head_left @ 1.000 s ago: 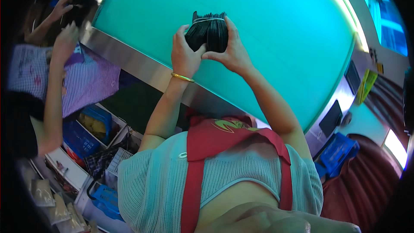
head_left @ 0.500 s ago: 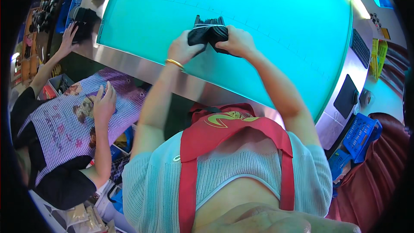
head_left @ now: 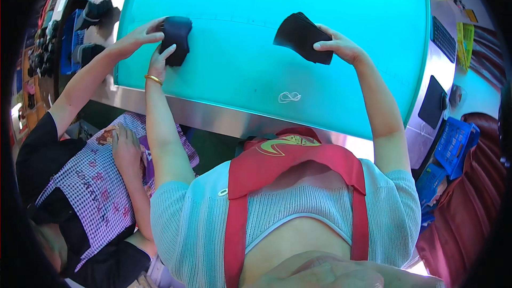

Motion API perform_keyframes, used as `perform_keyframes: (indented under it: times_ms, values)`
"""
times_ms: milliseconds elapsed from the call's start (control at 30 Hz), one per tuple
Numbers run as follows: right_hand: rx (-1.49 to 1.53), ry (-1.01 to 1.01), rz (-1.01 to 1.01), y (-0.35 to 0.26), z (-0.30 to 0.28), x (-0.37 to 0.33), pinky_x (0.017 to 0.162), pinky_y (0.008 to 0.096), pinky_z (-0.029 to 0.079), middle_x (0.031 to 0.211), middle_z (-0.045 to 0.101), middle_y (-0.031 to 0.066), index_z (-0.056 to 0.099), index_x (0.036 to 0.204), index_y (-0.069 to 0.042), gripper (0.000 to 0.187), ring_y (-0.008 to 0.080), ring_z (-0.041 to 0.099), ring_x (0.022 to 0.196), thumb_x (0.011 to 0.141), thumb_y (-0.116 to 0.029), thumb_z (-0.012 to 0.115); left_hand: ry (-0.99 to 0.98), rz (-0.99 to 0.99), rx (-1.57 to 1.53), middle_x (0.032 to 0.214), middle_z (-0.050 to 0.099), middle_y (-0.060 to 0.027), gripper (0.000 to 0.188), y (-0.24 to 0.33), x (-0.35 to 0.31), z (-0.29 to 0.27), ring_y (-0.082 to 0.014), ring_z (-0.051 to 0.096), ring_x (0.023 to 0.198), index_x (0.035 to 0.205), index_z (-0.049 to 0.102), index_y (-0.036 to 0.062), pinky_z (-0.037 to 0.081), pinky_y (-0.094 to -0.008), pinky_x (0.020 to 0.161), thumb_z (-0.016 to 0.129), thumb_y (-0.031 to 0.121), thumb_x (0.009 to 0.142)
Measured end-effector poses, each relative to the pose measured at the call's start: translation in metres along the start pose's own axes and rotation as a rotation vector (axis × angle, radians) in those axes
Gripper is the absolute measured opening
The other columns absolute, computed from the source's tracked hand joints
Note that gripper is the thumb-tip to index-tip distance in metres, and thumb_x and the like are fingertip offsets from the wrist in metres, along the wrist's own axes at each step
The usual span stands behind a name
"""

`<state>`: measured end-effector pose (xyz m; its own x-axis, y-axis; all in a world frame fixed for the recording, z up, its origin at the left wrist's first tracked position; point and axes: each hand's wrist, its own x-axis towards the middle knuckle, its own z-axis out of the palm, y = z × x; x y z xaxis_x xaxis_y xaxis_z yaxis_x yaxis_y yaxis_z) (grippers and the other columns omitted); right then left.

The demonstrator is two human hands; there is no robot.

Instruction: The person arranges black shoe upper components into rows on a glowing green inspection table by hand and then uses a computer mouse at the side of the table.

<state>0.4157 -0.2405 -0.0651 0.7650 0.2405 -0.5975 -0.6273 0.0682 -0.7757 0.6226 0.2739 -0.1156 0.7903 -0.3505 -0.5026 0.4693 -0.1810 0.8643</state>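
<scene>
Over the left part of the turquoise glowing table top [head_left: 229,58], my left hand [head_left: 158,63] grips a stack of thin black pieces [head_left: 176,40] by its lower left edge. A co-worker's hand [head_left: 144,37] is on the same stack, at its left side. Farther right, my right hand [head_left: 341,47] holds a second black stack [head_left: 301,37], slightly fanned, thumb on top and fingers behind its right end. Between the two stacks, nearer to me, a loose white elastic band [head_left: 289,97] lies on the table. What the black pieces are cannot be made out.
The co-worker in a checked apron [head_left: 96,181] sits close on my left. Dark stacks [head_left: 93,13] lie past the table's left edge. At right are a keyboard [head_left: 444,40], a mouse on a black pad [head_left: 433,100] and blue baskets [head_left: 456,146].
The banded black bundle between my hands is now two stacks, moved apart left and right. The white band lies on the table. The co-worker's hand has reached the left stack.
</scene>
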Motion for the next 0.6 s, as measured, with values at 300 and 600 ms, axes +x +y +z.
perform_keyframes:
  times_ms: [300, 600]
  values:
    - [0.150, 0.364, -0.168, 0.034, -0.007, -0.081, 0.103, 0.0336, 0.042, 0.126, 0.060, 0.0103, 0.045, 0.143, -0.003, 0.080, 0.0199, 0.056, 0.116, 0.078, -0.032, 0.079, 0.817, 0.712, 1.228, 0.101, 0.065, -0.0126, 0.043, 0.019, -0.086, 0.139, -0.0330, 0.059, 0.100, 0.109, 0.064, 0.0042, 0.047, -0.0456, 0.088, 0.078, 0.032, 0.080]
    - [0.179, 0.456, -0.272, 0.106, -0.046, -0.226, 0.102, 0.0341, 0.043, 0.125, 0.061, 0.0108, 0.046, 0.140, 0.001, 0.074, 0.0198, 0.057, 0.115, 0.080, -0.029, 0.078, -0.196, 0.505, 1.488, 0.087, 0.061, -0.0136, 0.025, -0.100, -0.171, 0.394, -0.0333, 0.064, 0.082, 0.094, 0.059, 0.0063, 0.054, -0.0437, 0.075, 0.074, 0.020, 0.079]
